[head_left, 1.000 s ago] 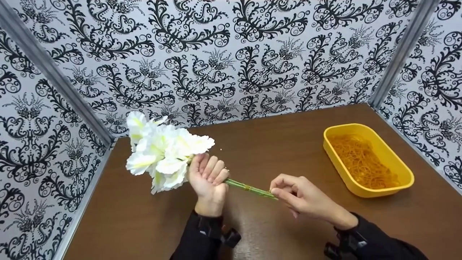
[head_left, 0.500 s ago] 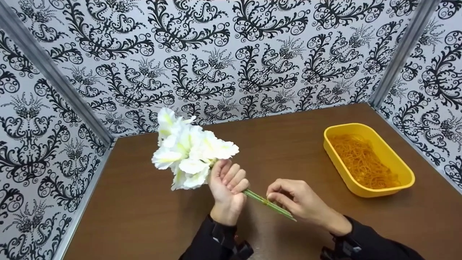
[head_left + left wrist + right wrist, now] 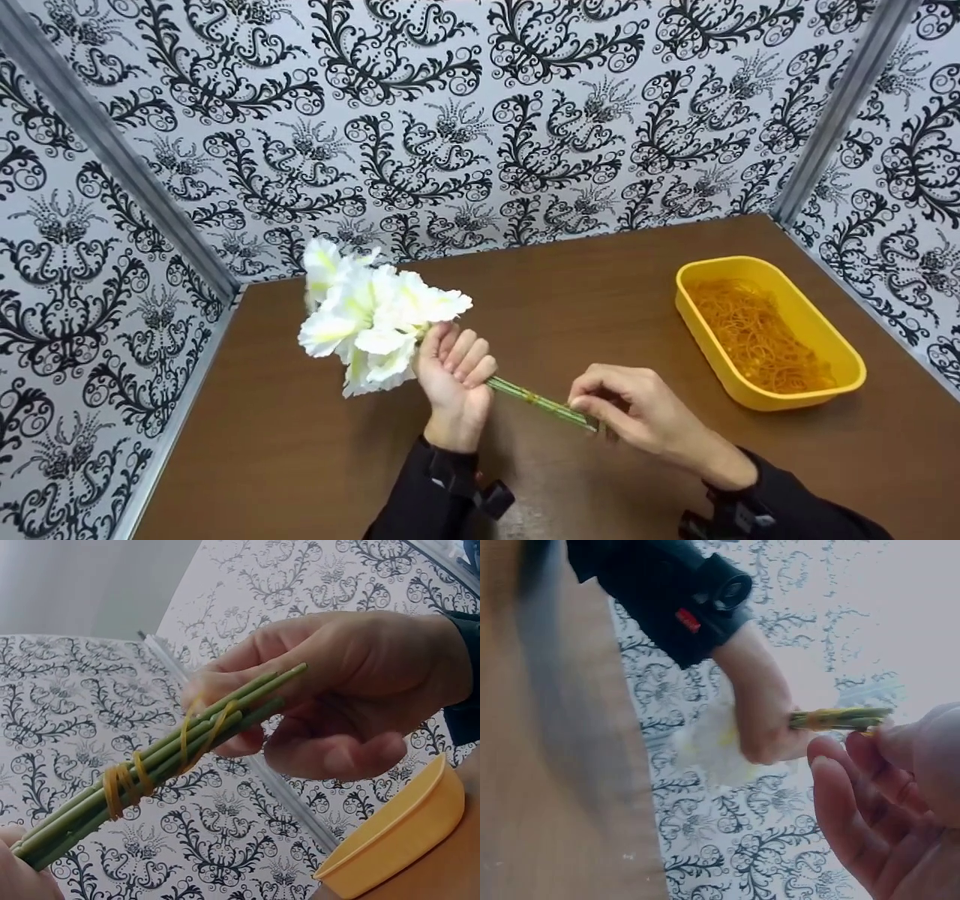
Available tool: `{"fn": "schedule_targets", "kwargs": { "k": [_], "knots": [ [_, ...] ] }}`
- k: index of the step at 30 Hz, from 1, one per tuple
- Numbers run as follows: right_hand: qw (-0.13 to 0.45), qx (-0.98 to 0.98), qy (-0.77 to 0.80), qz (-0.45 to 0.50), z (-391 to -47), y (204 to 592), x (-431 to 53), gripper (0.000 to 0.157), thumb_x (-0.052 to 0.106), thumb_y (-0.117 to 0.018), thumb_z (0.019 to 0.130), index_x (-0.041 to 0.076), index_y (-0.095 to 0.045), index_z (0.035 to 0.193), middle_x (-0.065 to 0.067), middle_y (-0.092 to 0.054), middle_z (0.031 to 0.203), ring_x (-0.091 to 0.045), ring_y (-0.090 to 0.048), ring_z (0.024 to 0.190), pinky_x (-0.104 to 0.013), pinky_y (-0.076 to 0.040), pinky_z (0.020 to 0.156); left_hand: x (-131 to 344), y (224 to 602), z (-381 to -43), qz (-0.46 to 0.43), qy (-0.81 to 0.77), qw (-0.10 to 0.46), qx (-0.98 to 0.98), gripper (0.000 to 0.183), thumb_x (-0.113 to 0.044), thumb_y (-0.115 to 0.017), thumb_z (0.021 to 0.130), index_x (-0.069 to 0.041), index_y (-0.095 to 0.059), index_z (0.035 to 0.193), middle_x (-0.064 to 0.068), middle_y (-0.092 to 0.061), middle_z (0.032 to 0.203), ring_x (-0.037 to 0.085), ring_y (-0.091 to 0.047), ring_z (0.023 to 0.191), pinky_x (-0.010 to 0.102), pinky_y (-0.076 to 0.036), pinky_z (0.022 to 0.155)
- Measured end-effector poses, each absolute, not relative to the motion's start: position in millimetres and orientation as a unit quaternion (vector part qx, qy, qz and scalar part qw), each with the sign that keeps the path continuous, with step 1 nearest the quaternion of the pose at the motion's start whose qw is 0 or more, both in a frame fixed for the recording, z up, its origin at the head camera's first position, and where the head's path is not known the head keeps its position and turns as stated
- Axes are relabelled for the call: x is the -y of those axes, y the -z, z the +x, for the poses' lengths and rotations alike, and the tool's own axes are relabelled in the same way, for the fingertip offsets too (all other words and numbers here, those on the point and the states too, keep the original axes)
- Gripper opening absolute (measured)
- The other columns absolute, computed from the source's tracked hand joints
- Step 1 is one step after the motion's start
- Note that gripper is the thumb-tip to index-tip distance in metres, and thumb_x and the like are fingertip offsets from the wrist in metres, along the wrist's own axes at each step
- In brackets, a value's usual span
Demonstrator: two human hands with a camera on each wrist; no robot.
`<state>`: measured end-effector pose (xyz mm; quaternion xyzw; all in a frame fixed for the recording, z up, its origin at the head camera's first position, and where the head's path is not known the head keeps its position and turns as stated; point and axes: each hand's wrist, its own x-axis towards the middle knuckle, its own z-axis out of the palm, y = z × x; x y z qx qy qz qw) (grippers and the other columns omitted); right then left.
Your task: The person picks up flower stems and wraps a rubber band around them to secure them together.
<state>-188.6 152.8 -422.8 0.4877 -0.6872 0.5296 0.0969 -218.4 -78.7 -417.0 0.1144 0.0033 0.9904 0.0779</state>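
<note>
A bunch of white artificial flowers (image 3: 375, 322) with yellow-tinged centres leans toward the left in the head view. My left hand (image 3: 457, 382) grips its green stems (image 3: 82, 814) just below the blooms. Several turns of a yellow rubber band (image 3: 122, 787) wrap the stems. Farther toward the cut ends, a looser band loop (image 3: 196, 744) crosses them at a slant. Thumb and forefinger of my right hand (image 3: 649, 416) pinch that loop beside the stem ends. In the right wrist view, the band (image 3: 825, 720) shows between both hands.
A yellow plastic tub (image 3: 821, 334) holding a heap of rubber bands (image 3: 750, 337) stands at the right on the brown table (image 3: 570, 307). Patterned panels (image 3: 480, 135) enclose the table's back and sides.
The bouquet has swung right and then partly back left. My right fingers have shifted from the stem ends up toward the wrapped band, then slightly back toward the ends.
</note>
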Motion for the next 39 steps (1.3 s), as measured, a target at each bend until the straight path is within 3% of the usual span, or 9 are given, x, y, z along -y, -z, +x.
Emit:
{"fn": "schedule_targets", "kwargs": {
  "k": [6, 10, 15, 19, 22, 26, 29, 34, 39],
  "knots": [
    [-0.01, 0.678, -0.58, 0.452, -184, 419, -158, 0.024, -0.016, -0.058, 0.093, 0.004, -0.065, 0.105, -0.008, -0.061, 0.076, -0.017, -0.055, 0.047, -0.023, -0.049, 0.039, 74, 415, -215, 0.103, -0.988, 0.117, -0.015, 0.041, -0.018, -0.039, 0.099, -0.02, -0.016, 0.066, -0.011, -0.014, 0.054, 0.002, -0.011, 0.045, 0.014, -0.012, 0.039],
    [0.001, 0.689, -0.587, 0.425, -181, 423, -152, 0.022, -0.012, -0.061, 0.094, 0.006, -0.067, 0.104, -0.009, -0.063, 0.079, -0.021, -0.054, 0.052, -0.024, -0.047, 0.042, 62, 413, -204, 0.089, -0.986, 0.139, -0.032, 0.04, -0.019, -0.043, 0.098, -0.02, -0.019, 0.066, -0.011, -0.018, 0.053, 0.002, -0.013, 0.045, 0.014, -0.014, 0.038],
    [0.025, 0.695, -0.586, 0.415, -178, 432, -142, 0.02, -0.009, -0.063, 0.094, 0.006, -0.068, 0.105, -0.011, -0.065, 0.083, -0.017, -0.056, 0.06, -0.024, -0.048, 0.046, 51, 412, -195, 0.069, -0.986, 0.146, -0.043, 0.041, -0.019, -0.049, 0.095, -0.02, -0.021, 0.065, -0.011, -0.019, 0.052, 0.002, -0.013, 0.044, 0.013, -0.014, 0.037],
    [-0.027, 0.703, -0.587, 0.401, -177, 433, -140, 0.015, -0.002, -0.061, 0.098, 0.008, -0.068, 0.107, -0.015, -0.062, 0.079, -0.02, -0.054, 0.056, -0.025, -0.049, 0.045, 52, 413, -196, 0.062, -0.988, 0.132, -0.052, 0.042, -0.018, -0.052, 0.093, -0.02, -0.021, 0.064, -0.011, -0.018, 0.052, 0.002, -0.011, 0.045, 0.013, -0.014, 0.037],
    [-0.069, 0.714, -0.582, 0.383, -176, 432, -141, 0.014, 0.005, -0.06, 0.101, 0.011, -0.066, 0.112, -0.012, -0.064, 0.085, -0.019, -0.058, 0.064, -0.026, -0.052, 0.052, 52, 414, -198, 0.051, -0.989, 0.122, -0.06, 0.041, -0.019, -0.046, 0.096, -0.02, -0.021, 0.064, -0.011, -0.018, 0.051, 0.002, -0.011, 0.045, 0.013, -0.013, 0.037],
    [-0.155, 0.69, -0.603, 0.369, -175, 431, -140, 0.022, 0.009, -0.053, 0.105, 0.006, -0.058, 0.127, -0.011, -0.065, 0.091, -0.018, -0.064, 0.069, -0.035, -0.058, 0.053, 55, 415, -202, 0.043, -0.991, 0.113, -0.06, 0.04, -0.019, -0.038, 0.099, -0.02, -0.019, 0.064, -0.011, -0.018, 0.052, 0.002, -0.01, 0.045, 0.013, -0.012, 0.038],
    [-0.214, 0.667, -0.617, 0.36, -174, 431, -141, 0.028, 0.01, -0.048, 0.107, 0.003, -0.052, 0.134, -0.017, -0.064, 0.085, -0.03, -0.061, 0.056, -0.042, -0.056, 0.044, 57, 416, -204, 0.047, -0.991, 0.109, -0.056, 0.04, -0.019, -0.037, 0.1, -0.02, -0.019, 0.064, -0.011, -0.018, 0.052, 0.002, -0.01, 0.045, 0.012, -0.013, 0.038],
    [-0.253, 0.666, -0.596, 0.37, -175, 431, -141, 0.028, 0.015, -0.04, 0.11, 0.006, -0.056, 0.132, -0.027, -0.059, 0.076, -0.044, -0.049, 0.048, -0.049, -0.05, 0.036, 59, 417, -207, 0.062, -0.99, 0.116, -0.049, 0.04, -0.019, -0.036, 0.101, -0.02, -0.019, 0.065, -0.011, -0.016, 0.053, 0.002, -0.011, 0.045, 0.012, -0.013, 0.038],
    [-0.269, 0.671, -0.579, 0.378, -177, 430, -145, 0.03, 0.017, -0.036, 0.112, 0.009, -0.064, 0.119, -0.022, -0.052, 0.066, -0.032, -0.042, 0.041, -0.045, -0.041, 0.031, 60, 417, -209, 0.063, -0.99, 0.116, -0.053, 0.04, -0.02, -0.031, 0.103, -0.02, -0.019, 0.065, -0.011, -0.016, 0.053, 0.001, -0.01, 0.045, 0.012, -0.013, 0.038]
  ]
}}
